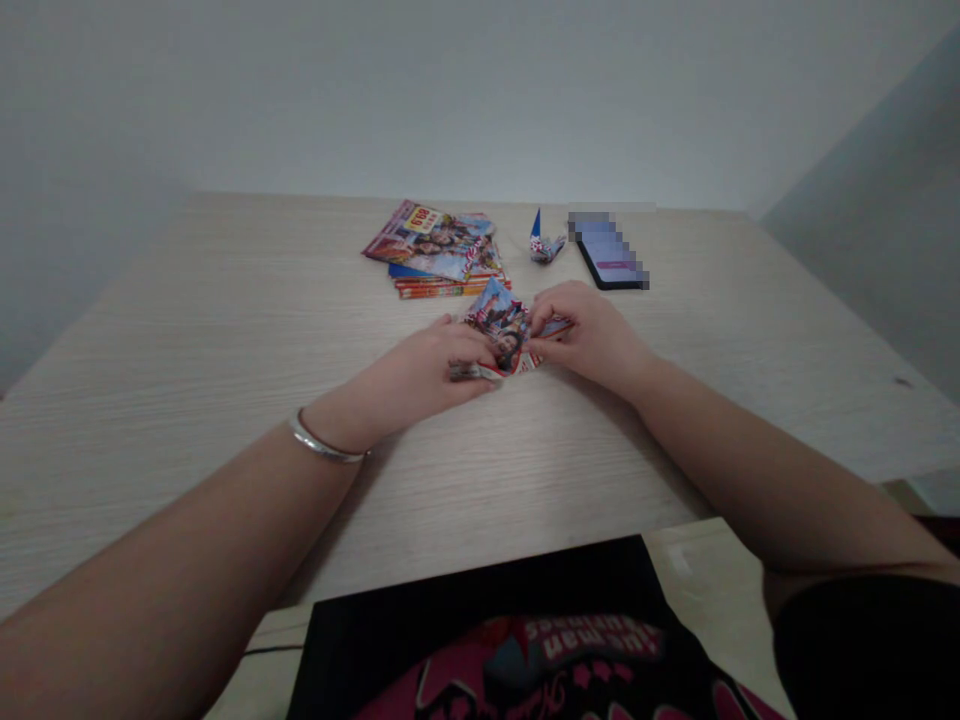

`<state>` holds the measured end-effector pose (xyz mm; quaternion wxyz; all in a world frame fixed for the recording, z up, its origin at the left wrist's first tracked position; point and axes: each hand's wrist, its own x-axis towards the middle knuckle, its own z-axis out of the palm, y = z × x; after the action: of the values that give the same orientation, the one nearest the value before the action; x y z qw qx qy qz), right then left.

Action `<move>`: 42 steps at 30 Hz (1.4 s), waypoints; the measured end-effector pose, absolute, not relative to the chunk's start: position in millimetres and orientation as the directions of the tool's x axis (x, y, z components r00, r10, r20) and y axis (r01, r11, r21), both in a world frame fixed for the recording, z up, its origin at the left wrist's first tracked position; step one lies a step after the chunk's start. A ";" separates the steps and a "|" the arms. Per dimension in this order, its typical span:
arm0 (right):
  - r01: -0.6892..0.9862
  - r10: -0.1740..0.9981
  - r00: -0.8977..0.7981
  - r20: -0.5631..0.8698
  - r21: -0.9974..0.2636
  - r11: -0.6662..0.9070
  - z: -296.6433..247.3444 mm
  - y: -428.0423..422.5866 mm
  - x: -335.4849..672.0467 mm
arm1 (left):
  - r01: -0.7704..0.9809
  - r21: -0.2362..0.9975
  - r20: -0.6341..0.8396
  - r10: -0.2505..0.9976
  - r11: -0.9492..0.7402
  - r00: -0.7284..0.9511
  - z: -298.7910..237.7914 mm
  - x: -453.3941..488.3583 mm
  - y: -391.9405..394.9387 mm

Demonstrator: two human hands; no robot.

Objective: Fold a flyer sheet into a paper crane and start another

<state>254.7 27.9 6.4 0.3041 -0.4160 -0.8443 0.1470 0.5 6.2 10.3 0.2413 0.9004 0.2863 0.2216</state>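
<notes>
A folded piece of colourful printed paper (504,330) lies on the light wooden table (225,330) between my two hands. My left hand (427,375), with a silver bangle at the wrist, pinches the paper's near left edge with closed fingers. My right hand (589,335) grips the paper's right side, fingers curled over it. Part of the paper is hidden under both hands.
Behind the paper sits a stack of colourful printed sheets (439,255). A small folded paper figure (544,243) stands to its right, next to a dark phone (609,255). A pale wall rises behind the table; the table's near edge is close to my body.
</notes>
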 end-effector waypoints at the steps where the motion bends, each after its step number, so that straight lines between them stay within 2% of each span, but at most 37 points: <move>1: 0.627 0.789 -0.449 0.420 -0.481 0.613 4.7 28.8 255.2 | 0.398 0.556 0.271 0.612 -0.730 0.743 8.9 -0.3 7.4; 3: 0.673 0.805 -0.378 0.458 -0.461 0.578 0.7 29.6 256.0 | 0.395 0.531 0.272 0.592 -0.750 0.759 6.6 -2.0 9.5; 5: 0.731 0.854 -0.292 0.431 -0.475 0.490 -3.1 29.1 256.0 | 0.404 0.498 0.254 0.574 -0.768 0.778 6.2 -3.3 10.4; 7: 0.756 0.908 -0.237 0.346 -0.520 0.396 -5.2 28.0 254.9 | 0.419 0.456 0.225 0.558 -0.785 0.799 8.6 -3.9 9.3; 10: 0.712 0.949 -0.248 0.197 -0.627 0.316 -4.9 26.9 252.8 | 0.466 0.360 0.157 0.545 -0.808 0.824 16.7 -3.3 5.0; 13: 0.638 0.932 -0.290 0.215 -0.683 0.356 -4.0 27.8 252.3 | 0.491 0.271 0.110 0.534 -0.828 0.838 23.8 -1.9 1.1; 16: 0.625 0.896 -0.318 0.309 -0.642 0.443 -4.3 30.5 254.9 | 0.515 0.217 0.074 0.540 -0.829 0.838 26.0 -0.5 -1.5; 18: 0.626 0.889 -0.324 0.324 -0.631 0.458 -4.5 32.6 257.6 | 0.529 0.211 0.023 0.545 -0.822 0.838 26.4 0.7 -4.0; 21: 0.568 0.901 -0.336 0.274 -0.704 0.426 -4.6 35.3 260.4 | 0.558 0.218 -0.077 0.556 -0.801 0.828 29.0 3.5 -10.3; 23: 0.493 0.911 -0.331 0.245 -0.779 0.388 -5.3 36.8 260.4 | 0.591 0.179 -0.114 0.581 -0.786 0.806 32.2 6.2 -15.1; 26: 0.370 0.924 -0.308 0.227 -0.866 0.336 -7.5 38.7 257.8 | 0.619 0.087 -0.074 0.614 -0.781 0.786 36.6 10.8 -18.6; 29: 0.309 0.933 -0.308 0.186 -0.908 0.283 -9.1 38.9 254.6 | 0.566 0.106 -0.027 0.567 -0.817 0.823 36.6 12.9 -16.6; 34: 0.316 0.942 -0.302 0.147 -0.917 0.245 -7.6 37.1 251.8 | 0.590 0.166 0.094 0.608 -0.790 0.788 31.3 9.9 -12.3; 40: 0.251 0.950 -0.288 0.122 -0.948 0.198 -4.7 35.0 249.3 | 0.634 -0.026 0.168 0.622 -0.773 0.765 32.2 11.4 -15.5; 42: 0.250 0.957 -0.266 0.115 -0.951 0.184 -3.5 33.7 248.8 | 0.634 -0.054 0.195 0.615 -0.771 0.764 33.0 11.9 -15.7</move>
<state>248.8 33.7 -3.5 0.3968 -0.4577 -0.6590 0.4458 11.9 -15.7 33.0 -0.0584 0.9374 0.3330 0.0834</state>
